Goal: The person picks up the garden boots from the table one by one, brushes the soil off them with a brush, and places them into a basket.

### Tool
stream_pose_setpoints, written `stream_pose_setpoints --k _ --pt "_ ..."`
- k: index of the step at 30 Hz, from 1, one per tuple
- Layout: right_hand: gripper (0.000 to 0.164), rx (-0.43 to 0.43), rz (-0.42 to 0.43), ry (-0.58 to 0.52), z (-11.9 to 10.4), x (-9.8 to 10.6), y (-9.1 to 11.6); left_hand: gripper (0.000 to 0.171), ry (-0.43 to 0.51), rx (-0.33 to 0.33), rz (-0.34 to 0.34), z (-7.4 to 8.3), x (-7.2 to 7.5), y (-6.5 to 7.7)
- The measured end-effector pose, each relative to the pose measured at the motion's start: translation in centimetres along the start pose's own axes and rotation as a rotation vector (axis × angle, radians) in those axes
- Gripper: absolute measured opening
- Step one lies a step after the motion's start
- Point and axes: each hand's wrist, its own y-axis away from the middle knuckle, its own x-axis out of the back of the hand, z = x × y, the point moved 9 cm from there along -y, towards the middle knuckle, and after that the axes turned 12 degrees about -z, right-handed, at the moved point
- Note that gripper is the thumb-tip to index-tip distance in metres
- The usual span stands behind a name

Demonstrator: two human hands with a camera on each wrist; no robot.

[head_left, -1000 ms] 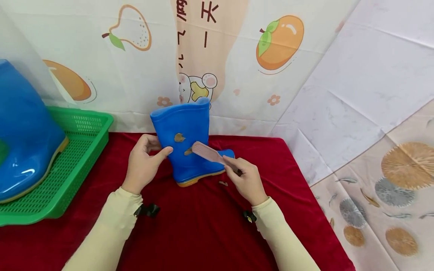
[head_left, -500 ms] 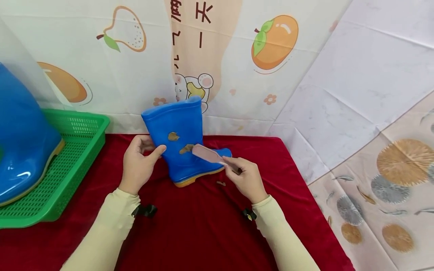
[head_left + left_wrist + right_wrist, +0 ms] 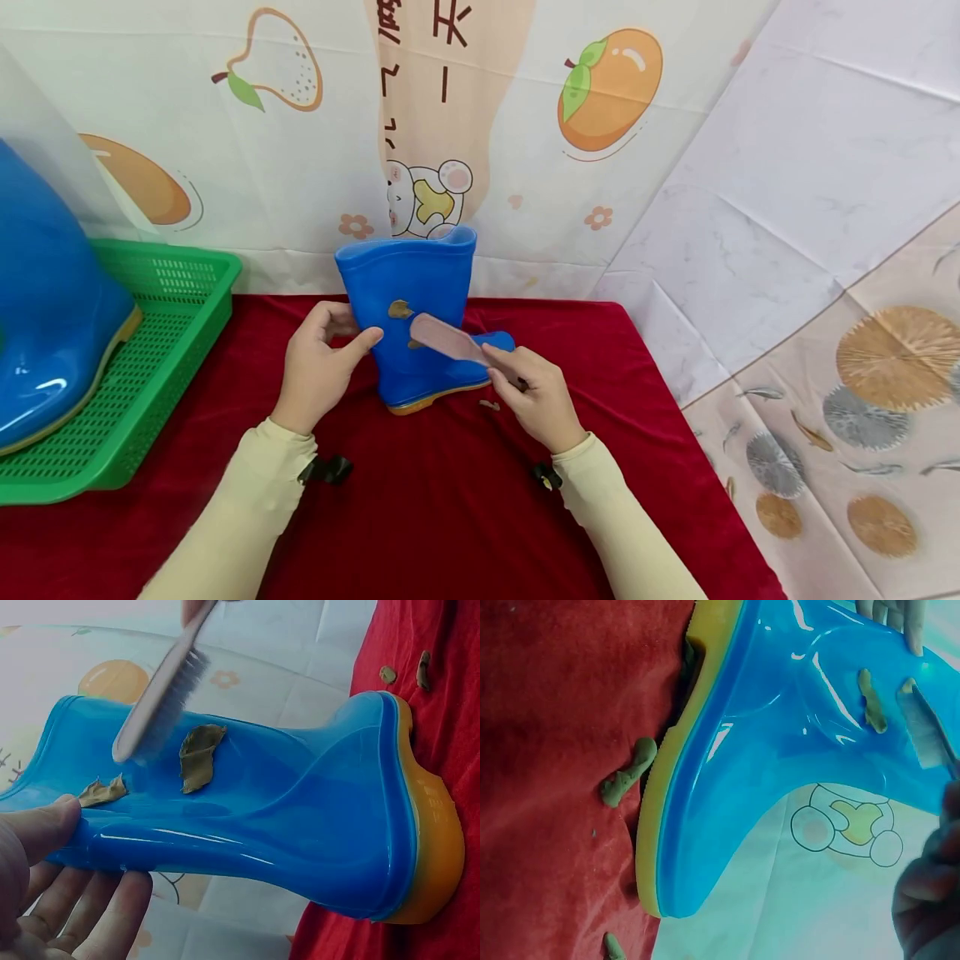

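Two brown patches (image 3: 201, 757) are seen on the shaft of a blue boot (image 3: 420, 279), which is stood sole down on a red cloth (image 3: 442, 508), its toe pointed to the right. The back of the shaft is gripped between the thumb and fingers of the left hand (image 3: 318, 367). A brush (image 3: 448, 340) is clasped by its handle in the right hand (image 3: 540, 396) and held across the shaft; in the head view the lower patch is partly covered by it. Small brown crumbs (image 3: 489, 405) are scattered on the cloth beside the sole. The space at the left is taken up by a green basket (image 3: 180, 367), in which a larger-looking blue boot (image 3: 52, 333) is held, cut off by the frame's edge. Behind, the table is closed off by a fruit-printed curtain (image 3: 300, 183).
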Motion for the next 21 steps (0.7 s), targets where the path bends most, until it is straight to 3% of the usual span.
stream_pose_setpoints --k 5,9,14,21 --pt "0.034 -0.100 -0.046 0.036 0.7 -0.5 0.1 0.040 -0.008 -0.001 0.023 0.1 0.3 0.0" --pt "0.034 -0.180 -0.045 -0.001 1.2 -0.2 0.3 0.041 -0.009 0.004 0.058 0.0 0.8 -0.1" --pt "0.033 -0.215 -0.071 -0.022 1.6 -0.2 0.3 0.042 -0.002 0.022 0.093 -0.2 1.2 0.0" --pt "0.032 -0.256 -0.094 -0.017 1.9 -0.1 0.4 0.040 0.090 0.009 0.127 -0.6 1.5 0.0"
